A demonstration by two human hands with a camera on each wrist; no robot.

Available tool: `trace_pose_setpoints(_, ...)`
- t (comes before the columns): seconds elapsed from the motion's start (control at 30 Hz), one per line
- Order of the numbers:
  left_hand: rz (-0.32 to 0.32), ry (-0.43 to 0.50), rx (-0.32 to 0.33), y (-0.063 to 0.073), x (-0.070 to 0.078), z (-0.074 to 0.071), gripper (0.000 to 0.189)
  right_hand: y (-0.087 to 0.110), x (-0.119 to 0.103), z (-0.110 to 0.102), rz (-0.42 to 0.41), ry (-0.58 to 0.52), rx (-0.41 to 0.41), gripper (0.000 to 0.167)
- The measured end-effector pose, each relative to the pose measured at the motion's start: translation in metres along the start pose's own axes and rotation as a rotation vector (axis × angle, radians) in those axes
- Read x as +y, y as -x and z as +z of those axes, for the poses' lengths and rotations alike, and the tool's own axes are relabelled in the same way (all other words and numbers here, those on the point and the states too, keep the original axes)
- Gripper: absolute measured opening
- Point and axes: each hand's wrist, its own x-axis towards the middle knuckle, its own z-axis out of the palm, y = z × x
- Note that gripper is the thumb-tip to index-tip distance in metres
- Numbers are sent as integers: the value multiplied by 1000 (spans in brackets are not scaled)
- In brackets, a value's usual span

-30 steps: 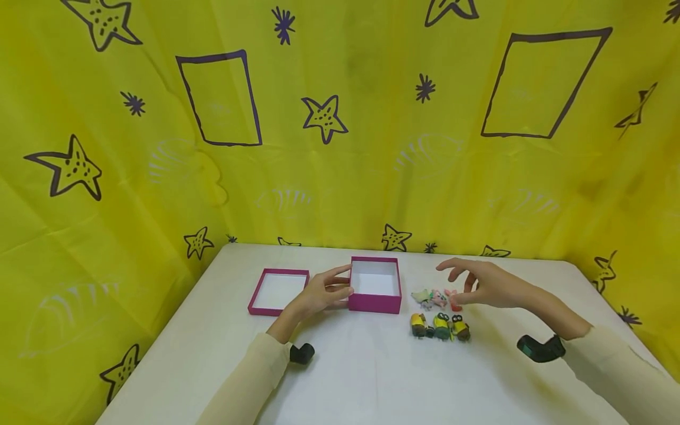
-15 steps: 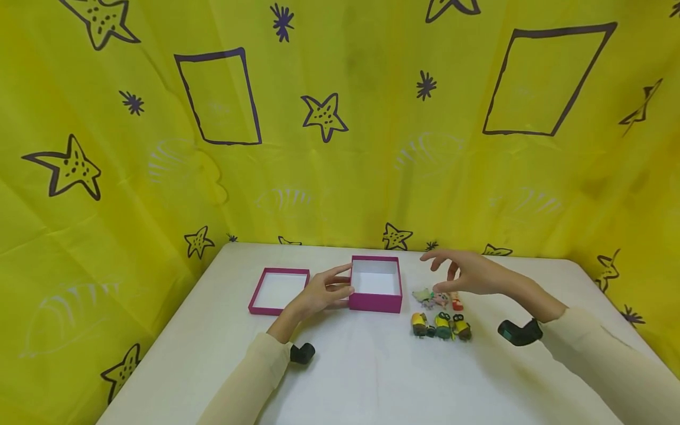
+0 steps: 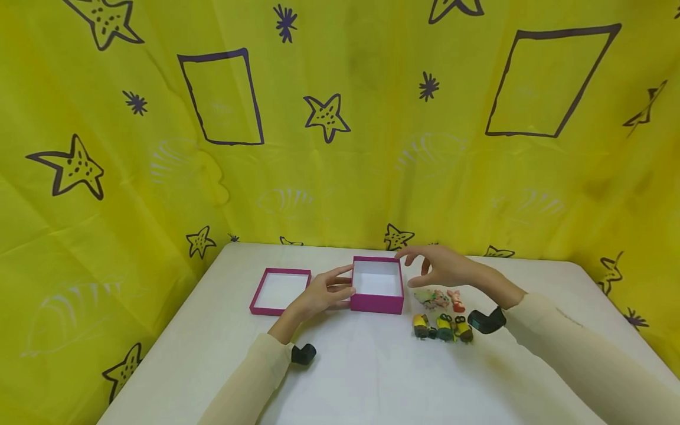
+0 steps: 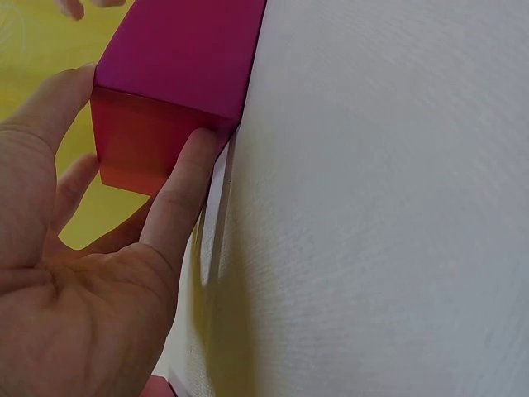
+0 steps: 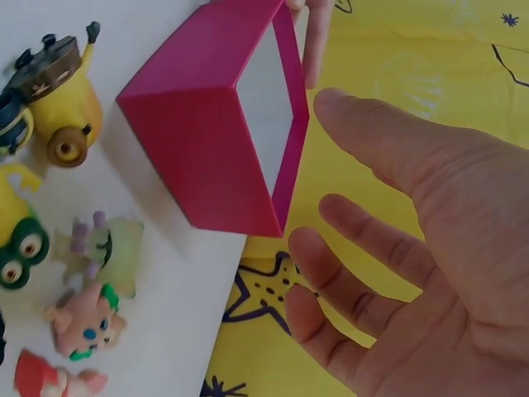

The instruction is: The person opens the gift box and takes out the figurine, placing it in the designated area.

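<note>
A magenta box (image 3: 376, 304) with a white inside stands uncovered on the table. Fingers of my left hand (image 3: 317, 295) touch its left side; in the left wrist view, fingertips of the hand (image 4: 91, 298) rest along the box's magenta wall (image 4: 178, 50). My right hand (image 3: 443, 265) hovers at the box's right side, fingers spread and slightly bent, holding nothing. In the right wrist view, the right thumb is close to the rim of the box (image 5: 198, 157), but contact cannot be told.
The shallow magenta lid (image 3: 265, 311) lies left of the box, inside up. Right of the box sit several yellow Minion figures (image 3: 421, 326) in front of small figures: a pale green one (image 5: 124, 252), a pink one (image 5: 83, 322) and a red one (image 3: 457, 302). A yellow curtain (image 3: 350, 177) hangs behind.
My right hand has moved left, from above the small figures to the right edge of the box. The left hand and the box stay in place.
</note>
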Motion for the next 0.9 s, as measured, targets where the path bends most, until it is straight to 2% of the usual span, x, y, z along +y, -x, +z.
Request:
trace_pose_setpoints(0.37, -16, 8, 4, -1, 0, 1, 66, -28, -3, 17, -55, -41, -23, 55)
trace_pose_setpoints(0.7, -29, 37, 1, -1, 1, 0, 66, -45, -2, 29, -56, 7, -9, 49)
trace_pose_setpoints(0.9, -28, 33, 3, -1, 1, 1, 65, -56, -4, 37, -69, 38, -42, 46)
